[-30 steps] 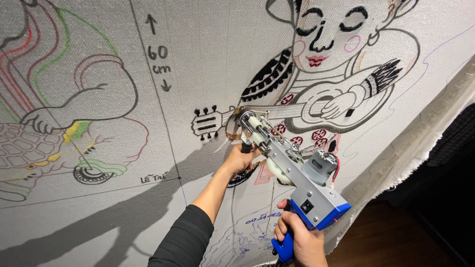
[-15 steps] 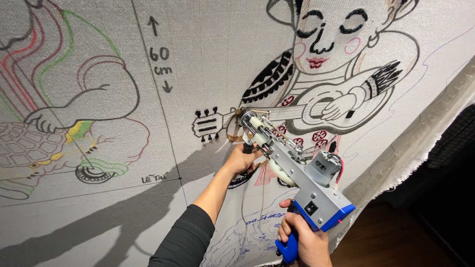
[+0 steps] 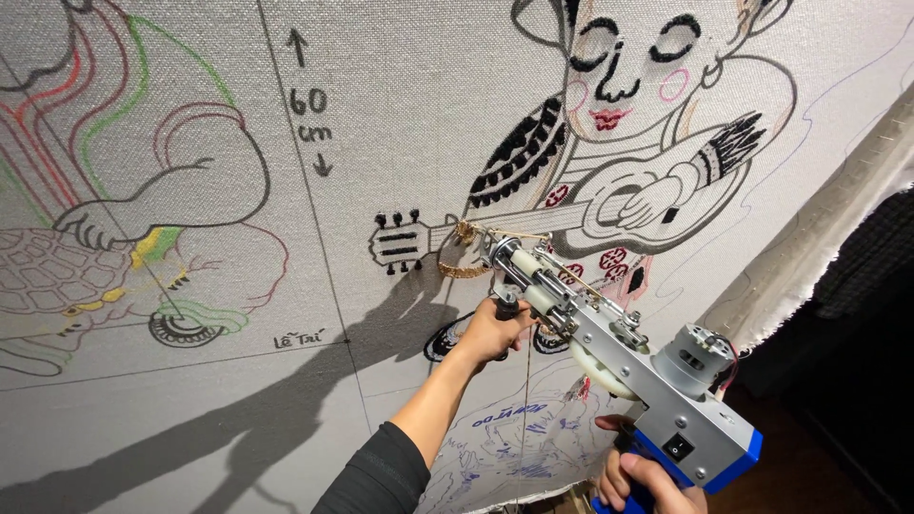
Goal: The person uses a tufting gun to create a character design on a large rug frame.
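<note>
Tufting along the guitar neck drawn on the stretched white woven backing cloth (image 3: 400, 143), with the silver and blue electric tufting gun (image 3: 609, 352) pointed up and to the left, its needle end touching the cloth just beside a small patch of tan yarn loops (image 3: 464, 270). Left hand (image 3: 490, 330) gripping the black front handle under the barrel, fingers (image 3: 514, 319) curled tight around it. Right hand (image 3: 640, 483) wrapping the blue rear grip at the bottom edge of view, fingers closed around it; trigger finger hidden, so impossible to tell whether pressing or not.

Judging the step: keeping the foot of the gun pressed flat and firm against the cloth, pushing in the direction of travel only, following the drawn outline closely rather than cutting across it. Steering with the left hand while steadying the weight with the right. Keeping the thin tan yarn strand (image 3: 529, 381) hanging below the gun slack and free of the moving parts, since a snag would likely pull loops back out. Moving at an even pace for even pile.

Counting: one tufting gun, one grey round motor (image 3: 700, 354) on its rear, two hands, one dark sleeve (image 3: 376, 481), one cloth, three drawn figures at least partly in view, one tufted black guitar headstock (image 3: 397, 240).
</note>
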